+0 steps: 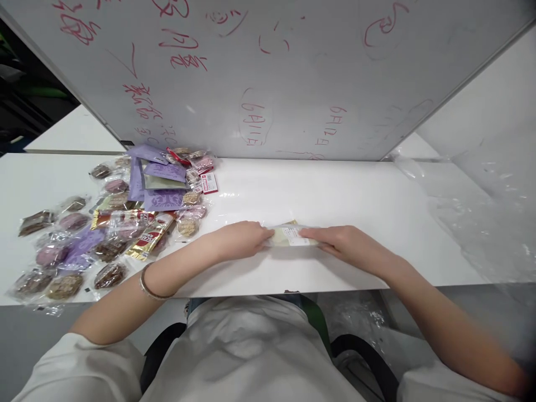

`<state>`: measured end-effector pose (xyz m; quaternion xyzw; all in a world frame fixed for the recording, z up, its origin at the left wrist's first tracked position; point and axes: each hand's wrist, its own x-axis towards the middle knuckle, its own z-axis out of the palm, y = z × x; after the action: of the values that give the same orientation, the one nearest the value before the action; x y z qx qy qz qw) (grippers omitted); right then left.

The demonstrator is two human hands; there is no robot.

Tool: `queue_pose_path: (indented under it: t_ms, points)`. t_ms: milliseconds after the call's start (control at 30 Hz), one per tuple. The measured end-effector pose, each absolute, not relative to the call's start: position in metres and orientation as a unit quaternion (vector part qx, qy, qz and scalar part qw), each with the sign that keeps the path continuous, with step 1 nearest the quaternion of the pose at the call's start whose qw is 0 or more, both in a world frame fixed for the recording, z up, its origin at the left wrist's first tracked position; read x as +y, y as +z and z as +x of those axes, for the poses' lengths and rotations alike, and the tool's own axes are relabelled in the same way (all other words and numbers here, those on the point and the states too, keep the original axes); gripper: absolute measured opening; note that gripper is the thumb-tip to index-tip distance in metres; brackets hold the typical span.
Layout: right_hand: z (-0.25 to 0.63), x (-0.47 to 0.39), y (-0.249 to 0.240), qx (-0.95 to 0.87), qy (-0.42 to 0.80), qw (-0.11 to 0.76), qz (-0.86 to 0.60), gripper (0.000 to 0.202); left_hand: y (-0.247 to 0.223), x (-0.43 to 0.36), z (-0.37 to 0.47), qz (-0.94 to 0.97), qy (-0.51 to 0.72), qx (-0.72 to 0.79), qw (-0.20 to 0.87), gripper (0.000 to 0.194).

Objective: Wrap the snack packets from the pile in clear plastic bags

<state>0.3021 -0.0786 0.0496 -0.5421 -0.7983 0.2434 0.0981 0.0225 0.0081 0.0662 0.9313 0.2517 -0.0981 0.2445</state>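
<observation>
A pale green packet with a white printed label is held just above the white table, in front of my body. My left hand is closed on the packet's left end, its fingers curled. On the right end, my right hand grips the packet, with a finger lying across it beside the label. A small yellowish piece shows behind the packet's upper edge; what it belongs to is hidden.
Wrapped cookies, purple pouches and gold-and-red sachets lie heaped on the table's left side. A whiteboard with red writing stands behind the table. Clear plastic sheeting covers the right side.
</observation>
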Motion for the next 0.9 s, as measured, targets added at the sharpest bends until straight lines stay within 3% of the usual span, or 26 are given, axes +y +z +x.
queue_pose_path:
  t_ms: [133,300,400,500,667,767,900]
  points:
    - [0.305,-0.045,0.086,-0.765,0.325,0.038,-0.554,0.029,0.081,0.029,0.025,0.872,-0.067,0.285,0.393,0.027]
    - [0.307,0.018,0.086,-0.744,0.407,-0.027,-0.53,0.038,0.071,0.063,0.03,0.765,-0.115,0.308,0.554,0.022]
    - [0.308,0.045,0.063,-0.718,0.435,-0.057,-0.54,0.039,0.057,0.068,0.029,0.782,-0.098,0.383,0.483,0.026]
    - [0.308,0.051,0.043,-0.694,0.425,-0.051,-0.58,0.039,0.047,0.054,0.023,0.817,-0.033,0.432,0.381,0.045]
    - [0.303,0.019,0.04,-0.736,0.217,0.006,-0.641,0.05,0.036,0.018,0.013,0.946,0.021,0.28,0.161,0.058]
    - [0.292,-0.016,0.037,-0.807,0.105,0.06,-0.578,0.045,0.03,0.01,0.011,0.961,-0.017,0.248,0.124,0.059]
    - [0.277,-0.061,0.016,-0.864,0.132,0.085,-0.479,0.065,0.029,0.011,0.017,0.966,-0.049,0.235,0.096,0.055]
